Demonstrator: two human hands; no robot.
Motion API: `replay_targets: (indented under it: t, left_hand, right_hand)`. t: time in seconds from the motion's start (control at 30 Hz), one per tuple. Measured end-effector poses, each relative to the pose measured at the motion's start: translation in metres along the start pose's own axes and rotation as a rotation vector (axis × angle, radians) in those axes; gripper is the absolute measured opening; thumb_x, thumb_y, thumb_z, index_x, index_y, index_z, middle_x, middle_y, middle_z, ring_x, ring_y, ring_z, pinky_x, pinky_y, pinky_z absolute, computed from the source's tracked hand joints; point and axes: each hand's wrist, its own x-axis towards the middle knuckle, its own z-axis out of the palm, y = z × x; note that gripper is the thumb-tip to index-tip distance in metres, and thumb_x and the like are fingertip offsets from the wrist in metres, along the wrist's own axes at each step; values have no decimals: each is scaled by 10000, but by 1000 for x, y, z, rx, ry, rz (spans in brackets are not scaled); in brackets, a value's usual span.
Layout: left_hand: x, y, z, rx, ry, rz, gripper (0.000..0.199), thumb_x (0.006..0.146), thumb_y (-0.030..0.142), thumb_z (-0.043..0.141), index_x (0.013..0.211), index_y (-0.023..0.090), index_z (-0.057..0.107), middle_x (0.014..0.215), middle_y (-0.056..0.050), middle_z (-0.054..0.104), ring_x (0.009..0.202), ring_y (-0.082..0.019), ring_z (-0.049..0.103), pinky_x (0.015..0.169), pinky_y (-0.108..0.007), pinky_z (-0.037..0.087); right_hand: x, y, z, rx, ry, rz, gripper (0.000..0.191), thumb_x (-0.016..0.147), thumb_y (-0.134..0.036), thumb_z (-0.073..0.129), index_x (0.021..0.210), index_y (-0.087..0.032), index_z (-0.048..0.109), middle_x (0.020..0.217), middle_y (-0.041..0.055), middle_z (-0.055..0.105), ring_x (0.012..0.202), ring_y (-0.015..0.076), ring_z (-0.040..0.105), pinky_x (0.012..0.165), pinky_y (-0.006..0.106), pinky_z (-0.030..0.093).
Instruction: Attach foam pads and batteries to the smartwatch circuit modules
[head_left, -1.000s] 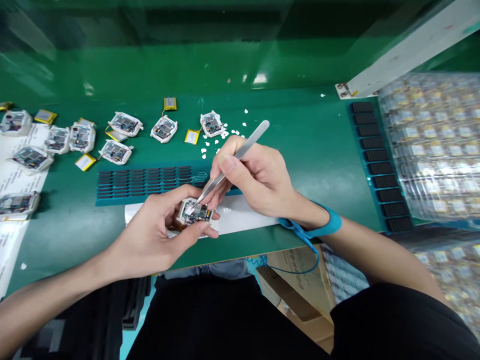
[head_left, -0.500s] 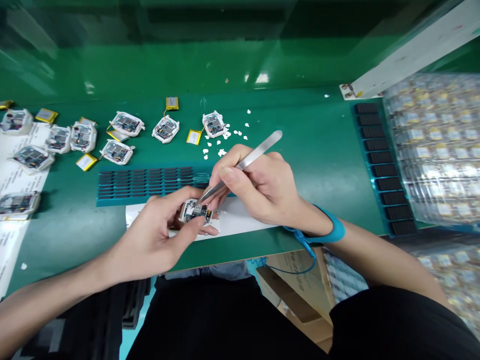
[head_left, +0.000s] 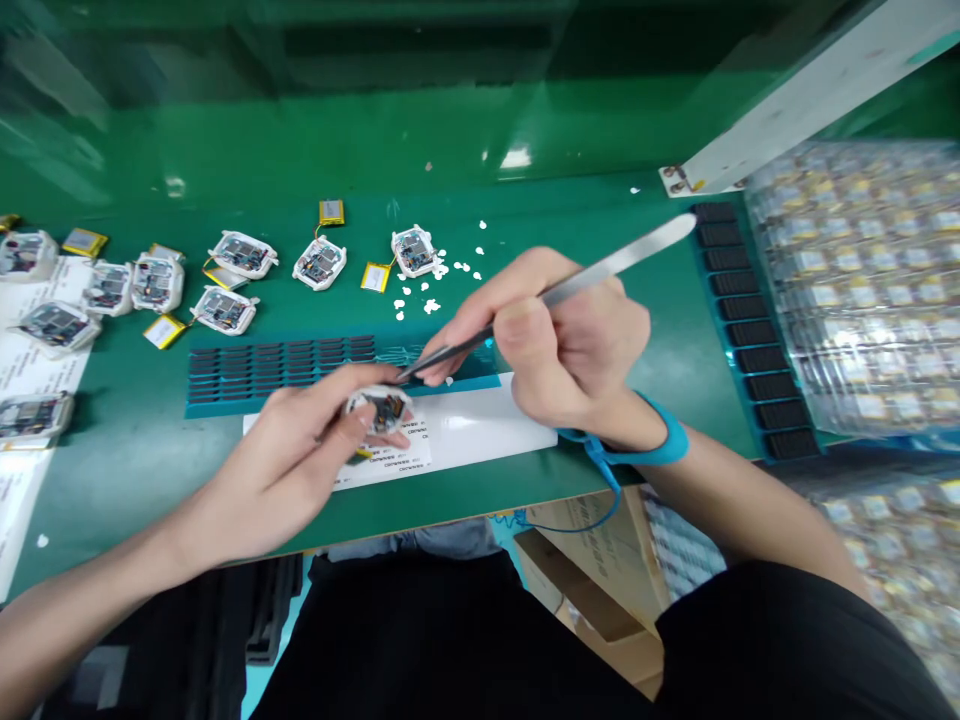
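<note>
My left hand (head_left: 285, 460) grips a white-framed circuit board module (head_left: 384, 408) above a printed white sheet, its fingers covering part of the frame. The picture is slightly blurred, so board details are hard to make out. My right hand (head_left: 570, 335) holds long steel tweezers (head_left: 600, 275) across its fingers. Their fine tips reach toward the upper left edge of the module, close to it, though I cannot tell whether they touch. The tweezers' broad rear end points to the right, past my right hand.
A blue slotted rack (head_left: 277, 365) lies behind my hands. Several other modules (head_left: 319, 263) and yellow flat batteries (head_left: 375, 277) sit beyond it among white flecks (head_left: 435, 285). A blue wrist strap (head_left: 645, 445) circles my right wrist. Plastic-wrapped stacks (head_left: 847, 290) fill the right side.
My right hand has swung to the right and the tweezers now lie flatter, their tips off the module's top face. My left hand has shifted the module slightly left and turned it.
</note>
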Motion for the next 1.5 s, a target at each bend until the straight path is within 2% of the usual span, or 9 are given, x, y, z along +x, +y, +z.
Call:
replay_targets:
  t: [0.13,0.23,0.3,0.4,0.53,0.63,1.0,1.2,1.5]
  left_hand:
    - [5,2,-5,-127,435,113,298,1054,194,398,1293,233,572,1121,4,714,899,-173,741,833,-351,629]
    - [7,4,-8,-157,542,269,307,1046,124,349,1214,233,582,1174,65,662,993,-169,707,875,-408,605]
    - [6,1,-10,-159,507,260,260,1049,159,366,1175,232,581,1071,79,694,966,-167,709,874,-407,594]
    - [5,-8,-15,62,297,194,210,1055,253,381,1130,243,577,881,51,725,826,-161,724,748,-321,582]
    - [11,-19,-20,518,-28,384,225,1016,275,391,1017,186,598,977,-99,726,879,-260,719,719,-375,569]
    - [15,-22,-21,612,-114,483,253,1008,230,371,1034,143,607,1039,-153,709,944,-304,705,787,-432,566]
    - [15,-27,-17,598,-104,476,187,1004,196,389,1023,162,572,1071,-127,676,987,-276,669,830,-397,534]
    - [17,-27,-14,652,-93,505,175,1015,197,377,1041,161,546,1147,-137,680,1054,-291,662,846,-423,526]
    - [17,-28,-15,653,-95,522,184,1013,181,382,1060,140,555,1164,-148,683,1064,-292,662,845,-414,534]
  right_hand:
    - [7,9,-10,-327,-135,-74,352,1071,-280,379,860,-140,623,971,25,724,739,74,691,663,193,513]
    - [8,19,-10,-471,-284,-94,492,1090,-391,298,807,-148,619,926,30,734,679,87,657,615,227,457]
    - [7,24,-8,-521,-374,-73,555,1090,-445,268,774,-149,615,879,37,736,680,104,652,605,247,428]
    - [4,29,-3,-587,-390,-54,586,1085,-484,257,759,-155,617,839,46,733,709,122,652,609,261,396]
    - [2,28,-1,-618,-356,-103,524,1084,-457,320,811,-150,646,883,34,745,730,120,660,601,256,375]
    - [3,26,-3,-624,-341,-188,437,1082,-388,383,857,-139,663,917,-6,752,711,102,664,572,249,364]
    - [8,22,-9,-655,-389,-239,364,1074,-344,434,916,-136,687,960,-20,754,792,100,703,586,230,411]
    - [10,18,-16,-660,-500,-182,440,1093,-388,345,978,-151,696,876,11,739,827,117,703,629,228,443]
    - [13,22,-21,-608,-534,-187,352,1079,-350,407,1032,-151,693,931,9,746,858,123,699,660,236,464]
